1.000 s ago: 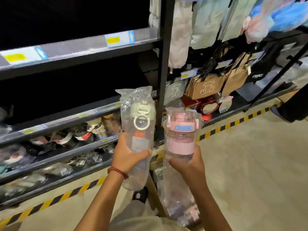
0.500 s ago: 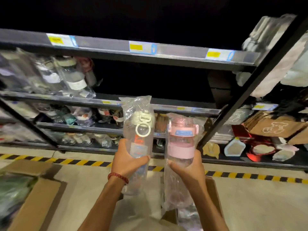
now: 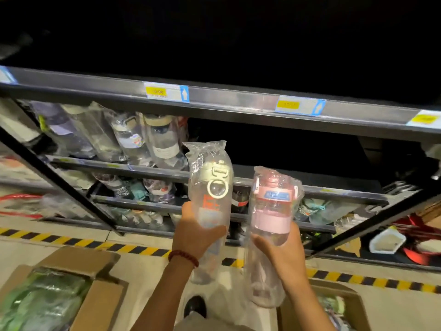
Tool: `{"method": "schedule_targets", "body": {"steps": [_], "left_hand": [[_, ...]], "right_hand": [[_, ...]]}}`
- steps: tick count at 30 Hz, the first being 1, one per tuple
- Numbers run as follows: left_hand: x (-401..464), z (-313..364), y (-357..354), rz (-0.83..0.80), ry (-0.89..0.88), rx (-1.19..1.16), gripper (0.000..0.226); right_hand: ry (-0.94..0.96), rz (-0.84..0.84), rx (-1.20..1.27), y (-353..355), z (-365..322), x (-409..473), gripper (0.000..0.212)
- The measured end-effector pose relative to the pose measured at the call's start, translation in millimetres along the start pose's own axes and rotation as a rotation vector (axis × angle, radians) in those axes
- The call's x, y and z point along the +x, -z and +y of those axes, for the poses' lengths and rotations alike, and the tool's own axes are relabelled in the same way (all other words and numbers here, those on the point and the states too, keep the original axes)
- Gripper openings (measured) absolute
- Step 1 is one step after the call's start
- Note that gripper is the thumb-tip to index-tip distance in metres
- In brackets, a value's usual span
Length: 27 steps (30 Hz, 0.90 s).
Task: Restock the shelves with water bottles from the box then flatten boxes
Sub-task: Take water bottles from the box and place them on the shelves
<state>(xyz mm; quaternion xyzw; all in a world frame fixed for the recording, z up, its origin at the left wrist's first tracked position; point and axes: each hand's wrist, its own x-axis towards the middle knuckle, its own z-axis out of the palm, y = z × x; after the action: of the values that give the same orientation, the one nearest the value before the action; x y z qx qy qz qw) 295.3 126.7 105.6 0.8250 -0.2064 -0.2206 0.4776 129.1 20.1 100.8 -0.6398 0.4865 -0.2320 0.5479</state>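
My left hand (image 3: 194, 231) is wrapped round the middle of a clear bottle with a cream lid (image 3: 210, 201), thumb across the near face and the other fingers curled behind it where I cannot see them. A red bead bracelet (image 3: 183, 256) sits on that wrist. My right hand (image 3: 285, 253) grips a clear bottle with a pink lid (image 3: 270, 218) just below its pink band, thumb pointing left across the front. Both bottles stand nearly upright in loose clear plastic sleeves, side by side and close together, though I cannot tell whether the sleeves touch.

Beyond my fingertips runs the dark shelf rack (image 3: 214, 111). Its upper rail carries a yellow price tag (image 3: 165, 92) above my left hand. Up and left of that hand, wrapped bottles (image 3: 152, 139) already stand on a shelf; the stretch of that shelf straight past my fingers is too dark to read. Lower shelves behind both bottles hold more wrapped goods.

Below my left forearm an open cardboard box (image 3: 100, 297) holds green wrapped items. Under my right forearm is a second open box (image 3: 353, 304). A yellow and black floor stripe (image 3: 71, 242) runs between the boxes and the rack.
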Motion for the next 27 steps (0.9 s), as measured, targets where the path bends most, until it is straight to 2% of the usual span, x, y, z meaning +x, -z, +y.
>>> {"method": "schedule_targets", "body": {"steps": [3,6,11,14,19,24,26,27], "left_hand": [[33,-13,10,-0.068,0.010,0.027,0.074],[52,-19,15,-0.108,0.046,-0.040,0.070],[79,-20,11,-0.167,0.025,-0.065,0.065],[95,-17,2,-0.166,0.033,-0.127,0.067],[128,-15,-18,-0.118,0.009,-0.238,0.079],[154,-5,-32,-0.081,-0.121,-0.301,0.062],[170,1,-38,-0.123,-0.197,-0.295,0.048],[176,2,-42,-0.131,-0.208,-0.312,0.053]], "right_hand": [[-0.028,0.064,0.001,-23,-8,6,0.065],[-0.070,0.104,0.015,-44,-7,12,0.067],[-0.128,0.104,0.048,-65,-7,39,0.065],[-0.135,0.095,0.062,-70,-8,64,0.065],[-0.136,0.073,0.035,-69,-5,108,0.079],[-0.028,0.048,0.092,-61,-8,151,0.073],[0.003,-0.009,0.206,-59,-9,168,0.069],[0.004,-0.034,0.282,-57,-9,177,0.063]]}}
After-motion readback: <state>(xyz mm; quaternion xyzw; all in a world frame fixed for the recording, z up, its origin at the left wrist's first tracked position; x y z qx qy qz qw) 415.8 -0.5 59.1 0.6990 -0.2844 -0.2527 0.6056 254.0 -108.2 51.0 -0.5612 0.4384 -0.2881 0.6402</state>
